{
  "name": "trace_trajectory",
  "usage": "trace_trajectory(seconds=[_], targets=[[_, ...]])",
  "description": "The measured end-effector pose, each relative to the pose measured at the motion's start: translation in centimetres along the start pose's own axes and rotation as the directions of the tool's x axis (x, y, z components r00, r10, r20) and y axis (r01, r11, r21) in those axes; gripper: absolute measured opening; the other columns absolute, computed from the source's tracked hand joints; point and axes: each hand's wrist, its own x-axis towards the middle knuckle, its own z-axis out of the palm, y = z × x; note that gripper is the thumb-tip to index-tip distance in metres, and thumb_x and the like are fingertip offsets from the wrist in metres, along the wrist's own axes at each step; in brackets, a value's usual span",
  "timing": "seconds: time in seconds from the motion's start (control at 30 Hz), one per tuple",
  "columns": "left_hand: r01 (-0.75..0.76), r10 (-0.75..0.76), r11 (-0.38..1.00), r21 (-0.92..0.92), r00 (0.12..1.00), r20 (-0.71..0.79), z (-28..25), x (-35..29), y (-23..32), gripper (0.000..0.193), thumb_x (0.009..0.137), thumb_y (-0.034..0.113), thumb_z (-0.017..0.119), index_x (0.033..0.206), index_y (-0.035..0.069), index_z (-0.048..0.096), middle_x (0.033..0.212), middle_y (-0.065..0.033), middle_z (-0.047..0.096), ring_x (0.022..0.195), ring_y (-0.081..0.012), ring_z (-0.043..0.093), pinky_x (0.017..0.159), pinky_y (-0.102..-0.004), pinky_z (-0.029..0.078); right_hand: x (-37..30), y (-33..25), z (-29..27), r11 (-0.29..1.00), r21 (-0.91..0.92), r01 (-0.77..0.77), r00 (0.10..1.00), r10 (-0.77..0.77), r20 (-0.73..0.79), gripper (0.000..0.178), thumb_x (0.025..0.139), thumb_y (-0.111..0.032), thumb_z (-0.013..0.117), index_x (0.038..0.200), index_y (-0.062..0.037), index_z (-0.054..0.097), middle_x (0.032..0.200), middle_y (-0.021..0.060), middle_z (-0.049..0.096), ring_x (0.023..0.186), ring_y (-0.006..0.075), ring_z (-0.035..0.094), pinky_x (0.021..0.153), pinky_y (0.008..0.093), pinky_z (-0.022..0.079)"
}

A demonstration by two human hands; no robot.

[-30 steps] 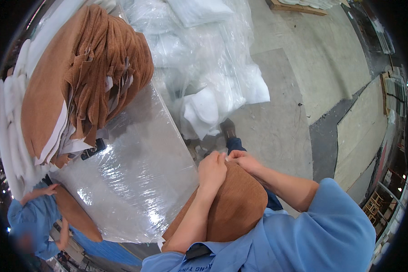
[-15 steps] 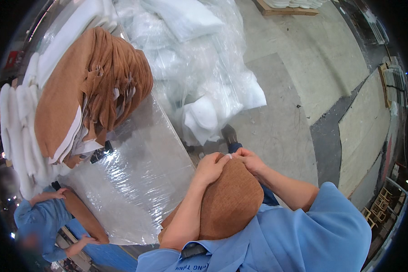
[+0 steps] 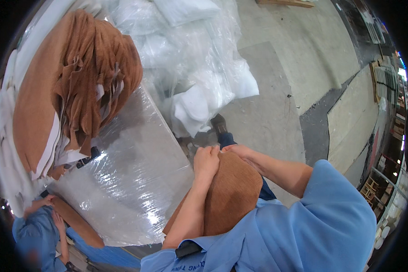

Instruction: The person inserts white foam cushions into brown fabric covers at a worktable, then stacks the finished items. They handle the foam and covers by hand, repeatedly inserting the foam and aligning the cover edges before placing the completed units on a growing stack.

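A brown fabric piece (image 3: 233,195) with a rounded outline lies against my front, its far edge raised between my two hands. My left hand (image 3: 206,162) is closed on that edge at its left corner, fingers curled over the cloth. Just to the right, my right hand (image 3: 238,152) pinches the same edge, its fingertips partly hidden behind the fabric. The hands are close together but apart. My left forearm covers the piece's left side, where more brown cloth shows beyond it.
At left, a plastic-covered table (image 3: 131,181) bears a heap of brown fabric pieces (image 3: 95,68) with white backing. White padding rolls (image 3: 7,136) lie beyond. Plastic-wrapped white padding (image 3: 190,54) fills the far middle. A co-worker (image 3: 38,231) at lower left handles a long brown piece (image 3: 79,222).
My hands still hold the fabric edge; the white bit seen between them earlier no longer shows. The view has shifted slightly right. The co-worker's lower hand has moved up the long brown piece.
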Motion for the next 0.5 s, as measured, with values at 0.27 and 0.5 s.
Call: trace_trajectory(seconds=[0.27,0.5], targets=[[-0.134,0.130,0.985,0.108,0.991,0.039,-4.6,-4.5,1.8,0.035,0.102,0.035,0.064,0.099,0.001,0.073,0.105,-0.0240,0.068,0.102,-0.0440,0.066,0.090,-0.0521,0.052,-3.5,0.4,0.4,0.985,0.174,0.025,0.993,-0.044,0.108,0.002,0.102,-0.011,0.068,0.103,-0.0100,0.066,0.095,0.0028,0.071,0.080,0.0164,0.071,0.072,0.0362,0.062],[-0.152,0.200,0.961,0.232,0.959,-0.199,-4.2,-8.9,-1.7,0.022,0.105,0.030,0.058,0.104,0.009,0.064,0.091,-0.0193,0.072,0.087,-0.0456,0.070,0.076,-0.0581,0.054,-9.9,1.7,3.2,0.948,-0.030,0.318,0.940,-0.311,0.141,0.027,0.107,-0.023,0.062,0.128,-0.0053,0.067,0.116,0.0054,0.074,0.102,0.0162,0.071,0.089,0.0335,0.058]])
